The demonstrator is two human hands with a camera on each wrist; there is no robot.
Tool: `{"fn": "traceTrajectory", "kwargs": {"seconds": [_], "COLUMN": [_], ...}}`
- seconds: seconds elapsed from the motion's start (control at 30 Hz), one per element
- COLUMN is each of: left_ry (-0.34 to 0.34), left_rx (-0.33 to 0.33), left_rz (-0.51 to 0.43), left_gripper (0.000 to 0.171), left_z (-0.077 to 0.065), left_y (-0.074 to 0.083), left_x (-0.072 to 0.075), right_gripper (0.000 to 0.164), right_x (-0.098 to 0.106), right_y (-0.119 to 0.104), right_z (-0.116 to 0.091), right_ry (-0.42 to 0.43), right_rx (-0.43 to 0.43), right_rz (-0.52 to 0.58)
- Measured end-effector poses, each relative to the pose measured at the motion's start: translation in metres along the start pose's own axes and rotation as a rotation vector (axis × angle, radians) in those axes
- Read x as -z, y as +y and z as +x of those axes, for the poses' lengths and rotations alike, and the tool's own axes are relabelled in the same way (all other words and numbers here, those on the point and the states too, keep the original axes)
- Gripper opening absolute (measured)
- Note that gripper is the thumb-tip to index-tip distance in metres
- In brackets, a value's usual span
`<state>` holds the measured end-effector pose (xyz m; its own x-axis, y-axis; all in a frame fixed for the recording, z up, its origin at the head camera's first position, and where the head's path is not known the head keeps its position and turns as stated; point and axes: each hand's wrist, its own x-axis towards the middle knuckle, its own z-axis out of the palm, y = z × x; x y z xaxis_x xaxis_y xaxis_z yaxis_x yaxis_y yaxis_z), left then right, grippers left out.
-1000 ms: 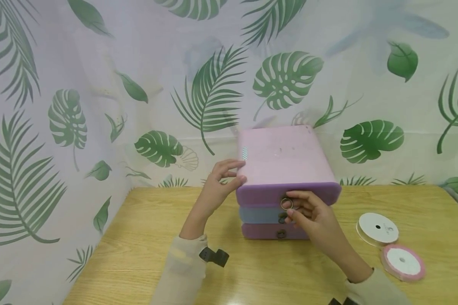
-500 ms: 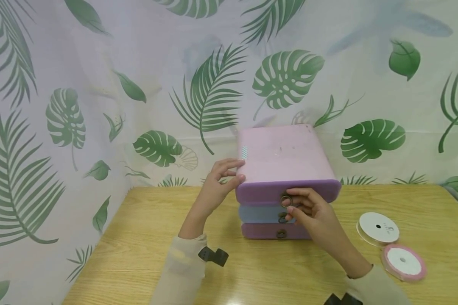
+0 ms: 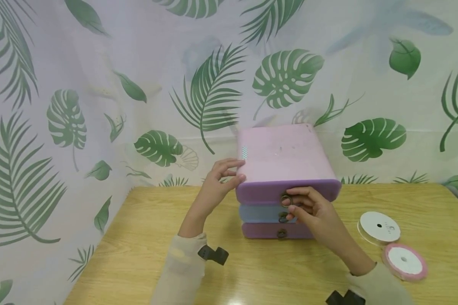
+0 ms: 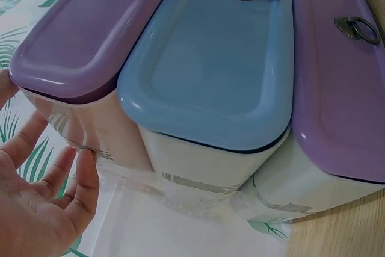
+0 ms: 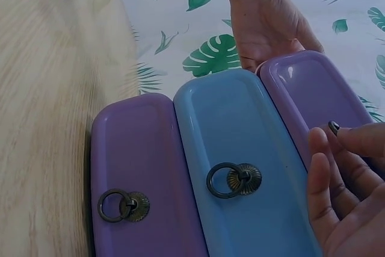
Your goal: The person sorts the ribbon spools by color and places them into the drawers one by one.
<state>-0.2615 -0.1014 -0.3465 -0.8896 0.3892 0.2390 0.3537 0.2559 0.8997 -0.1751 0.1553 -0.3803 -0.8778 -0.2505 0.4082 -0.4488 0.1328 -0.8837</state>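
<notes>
A small chest of three stacked drawers [image 3: 286,152] with a pale pink top stands on the table. Its fronts run from a purple top drawer [image 3: 257,194] through a blue middle drawer [image 3: 257,214] to a purple bottom drawer [image 3: 259,231]. My right hand [image 3: 314,212] pinches the top drawer's metal ring pull [image 3: 281,201] between thumb and fingers. At the chest's left front corner, my left hand [image 3: 215,182] touches the side, fingers spread. Its fingertips [image 4: 87,154] meet the pale side wall in the left wrist view.
To the right lie a white ribbon spool [image 3: 370,226] and a pink-edged spool [image 3: 404,260], side by side on the wooden table [image 3: 137,254]. Behind the chest hangs a leaf-print cloth [image 3: 213,25]. Ring pulls [image 5: 212,180] hang from the other drawers too.
In the head view, the right hand, the ring pull and the top drawer's front edge have shifted slightly upward. The left hand stays at the corner.
</notes>
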Motion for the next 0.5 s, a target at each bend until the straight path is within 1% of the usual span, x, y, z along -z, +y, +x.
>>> {"fn": "traceTrajectory", "kwargs": {"seconds": [0.27, 0.4, 0.5], "left_ry": [0.002, 0.001, 0.001], "left_rx": [0.015, 0.013, 0.012], "left_rz": [-0.006, -0.013, -0.016], "left_gripper": [0.041, 0.041, 0.041], "left_z": [0.000, -0.001, -0.001], "left_y": [-0.001, 0.000, 0.000], "left_x": [0.000, 0.000, 0.000], "right_gripper": [0.034, 0.034, 0.034], "right_x": [0.002, 0.005, 0.008], "right_y": [0.003, 0.007, 0.011], "right_z": [-0.007, -0.013, -0.019], "right_ry": [-0.027, -0.035, -0.050], "right_rx": [-0.031, -0.020, -0.009], "right_rz": [0.024, 0.068, 0.060]}}
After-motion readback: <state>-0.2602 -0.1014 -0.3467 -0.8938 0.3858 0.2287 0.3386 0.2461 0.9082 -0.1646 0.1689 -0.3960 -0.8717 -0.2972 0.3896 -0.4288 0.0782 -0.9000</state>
